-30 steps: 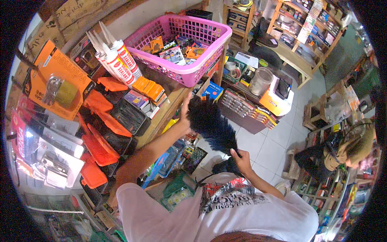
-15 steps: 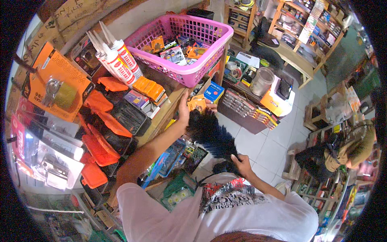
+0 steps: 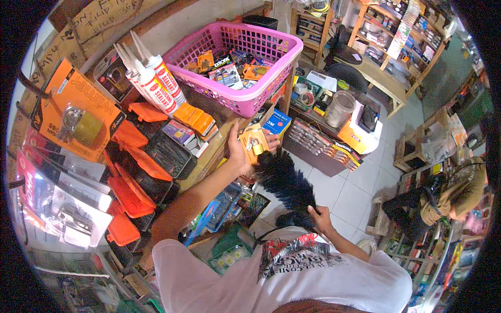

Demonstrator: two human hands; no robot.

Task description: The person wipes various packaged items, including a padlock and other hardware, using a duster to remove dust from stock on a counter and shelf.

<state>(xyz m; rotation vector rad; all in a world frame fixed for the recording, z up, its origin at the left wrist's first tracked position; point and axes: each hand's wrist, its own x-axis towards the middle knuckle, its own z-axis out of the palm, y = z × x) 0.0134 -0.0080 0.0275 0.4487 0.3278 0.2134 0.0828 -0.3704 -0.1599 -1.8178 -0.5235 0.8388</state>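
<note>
Shop shelves crowded with hardware surround me, goods hanging on the wall to my left and a pale tiled floor point(image 3: 360, 193) below on the right. My left hand point(image 3: 241, 151) has its grip closed on a carded padlock pack point(image 3: 254, 140), orange and yellow, held up just in front of the wooden shelf edge point(image 3: 219, 148) and below the pink basket point(image 3: 261, 96). My right hand point(image 3: 319, 216) is clenched on the handle end of a black feather duster point(image 3: 284, 180); its dark plume reaches up toward the pack and its tip sits just beside my left fingers, touching or nearly so. I cannot tell which.

Out from there, a blue box point(image 3: 276, 122) lies just right of the pack. The pink basket stands on the shelf, filled with small packaged goods. Left of it, white sealant tubes point(image 3: 151, 83) with red labels lean against the wall, and orange boxes point(image 3: 194, 117) lie near them. Further left hang orange plastic cases point(image 3: 130, 177) and a big carded padlock point(image 3: 78, 122). A clear jar point(image 3: 339, 108) stands on a lower shelf to the right.
</note>
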